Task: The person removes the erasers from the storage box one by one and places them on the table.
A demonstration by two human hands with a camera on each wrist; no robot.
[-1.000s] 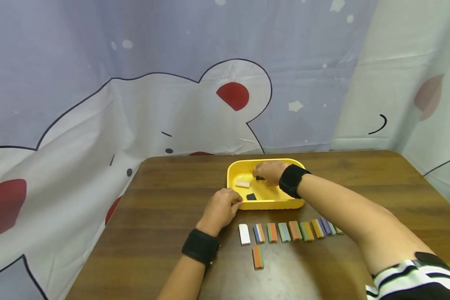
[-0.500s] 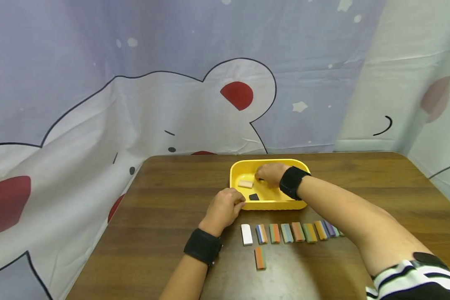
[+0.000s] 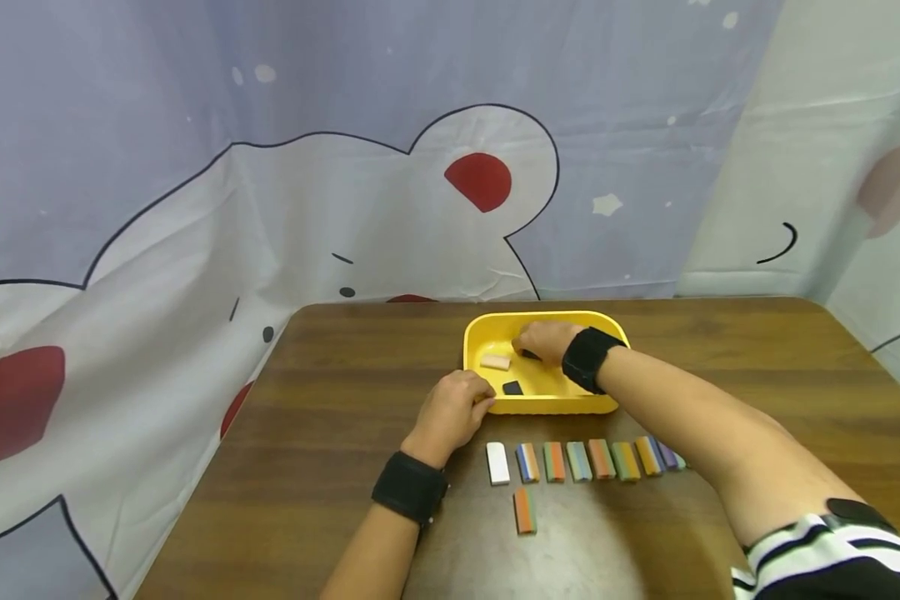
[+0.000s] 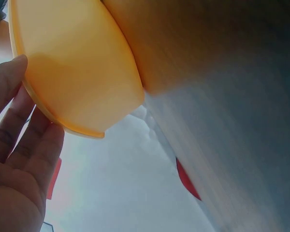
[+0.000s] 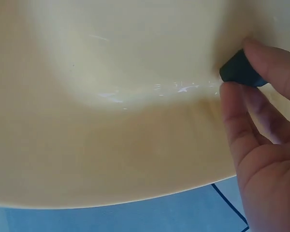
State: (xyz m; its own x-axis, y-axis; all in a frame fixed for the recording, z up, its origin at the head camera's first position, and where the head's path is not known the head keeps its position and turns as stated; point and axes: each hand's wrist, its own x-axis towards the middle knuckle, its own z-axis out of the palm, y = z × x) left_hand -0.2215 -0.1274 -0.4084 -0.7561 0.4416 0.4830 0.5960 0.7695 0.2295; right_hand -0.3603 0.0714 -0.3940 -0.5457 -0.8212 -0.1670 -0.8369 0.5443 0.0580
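Left hand (image 3: 450, 408): grip curled on the near left corner of the yellow tray (image 3: 480, 398), holding its rim.
Tray: on the tabletop (image 3: 330, 417), just behind a row of coloured blocks (image 3: 579, 461).
Right hand (image 3: 543, 342): inside the tray, grip pinching a dark block (image 5: 239, 70) against its floor.

My right hand (image 3: 543, 340) covered most of the dark piece (image 5: 239, 70) in the yellow tray (image 3: 487, 321), so its shape was unclear. My forearm hid the far end of the row of striped blocks (image 3: 585, 460). The left wrist view was blurred.
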